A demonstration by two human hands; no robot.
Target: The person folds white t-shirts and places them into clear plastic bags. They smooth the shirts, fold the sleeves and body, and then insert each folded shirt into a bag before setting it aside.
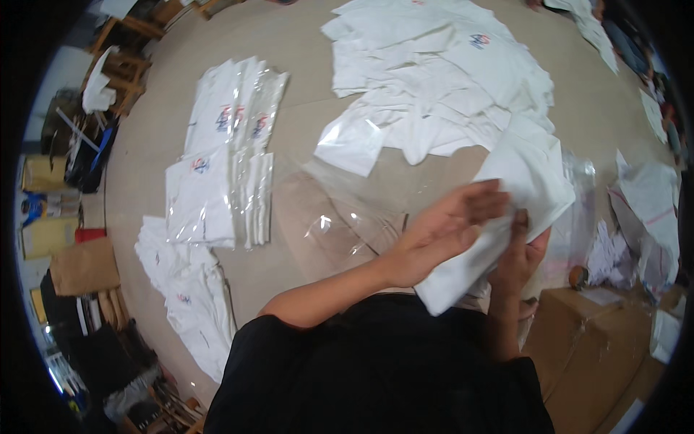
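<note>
A folded white garment [520, 168] is held up to the right in front of me. My right hand [523, 252] grips its lower right edge, with the thumb on the near face. Against its left side is my left hand [461, 217], palm turned inward and fingers slightly bent; whether it pinches the cloth cannot be made out. A clear plastic bag [347, 228] lies across my lap, and a white insert or sheet in clear plastic [352, 141] rests just beyond it. Farther out, many white printed shirts [434, 70] are spread in an overlapping heap on the floor.
Bagged folded shirts [200, 200] are stacked at the left, with loose white shirts [190, 298] below them. Clear bags [577, 217] lie at the right, near a roll of tape [578, 277] on a cardboard box [574, 336]. Other people sit at the upper right.
</note>
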